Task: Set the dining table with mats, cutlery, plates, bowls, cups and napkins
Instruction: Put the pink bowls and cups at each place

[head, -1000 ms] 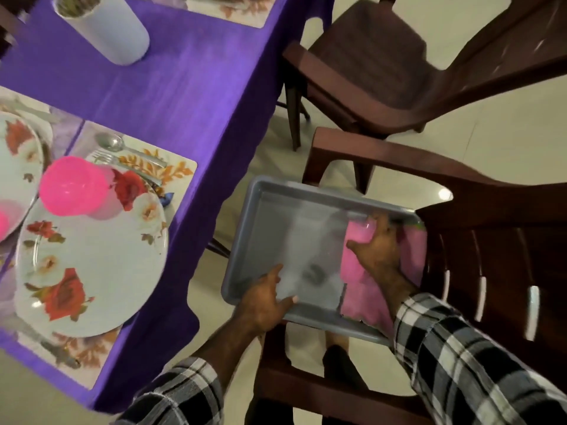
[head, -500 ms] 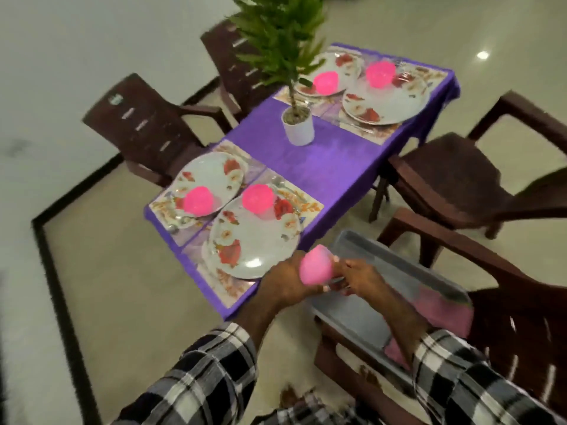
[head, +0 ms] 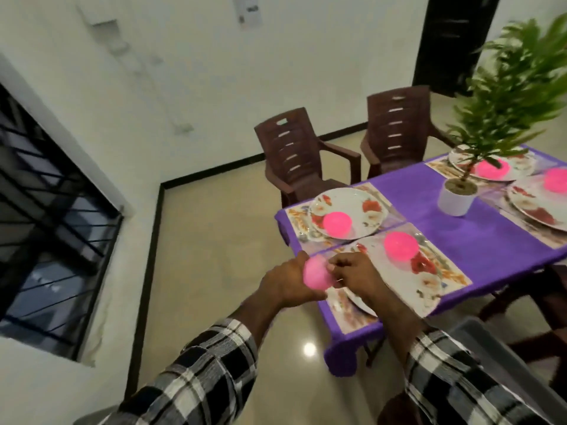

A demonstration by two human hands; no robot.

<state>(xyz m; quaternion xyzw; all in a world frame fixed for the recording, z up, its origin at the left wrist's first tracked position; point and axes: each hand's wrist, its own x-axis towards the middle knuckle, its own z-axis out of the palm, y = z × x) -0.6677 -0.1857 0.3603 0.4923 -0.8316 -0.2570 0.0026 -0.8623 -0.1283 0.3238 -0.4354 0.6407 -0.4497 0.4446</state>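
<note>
At the table's (head: 478, 246) near corner, both hands grip a pink cup (head: 316, 276): left hand (head: 287, 282) cupping, right hand (head: 352, 274) pinching its rim. Cups come next, likely beside the plate (head: 346, 213) at one o'clock.

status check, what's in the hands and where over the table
Left hand and right hand both grip the pink cup. Cup held at near table corner, beside near plate. Nothing between cup and mat.

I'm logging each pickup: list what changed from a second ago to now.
Both hands left the grey tray on the chair. The left hand and right hand now hold a pink object together at the table corner, lifted from the tray. Plates and pink bowls stayed on their mats.
</note>
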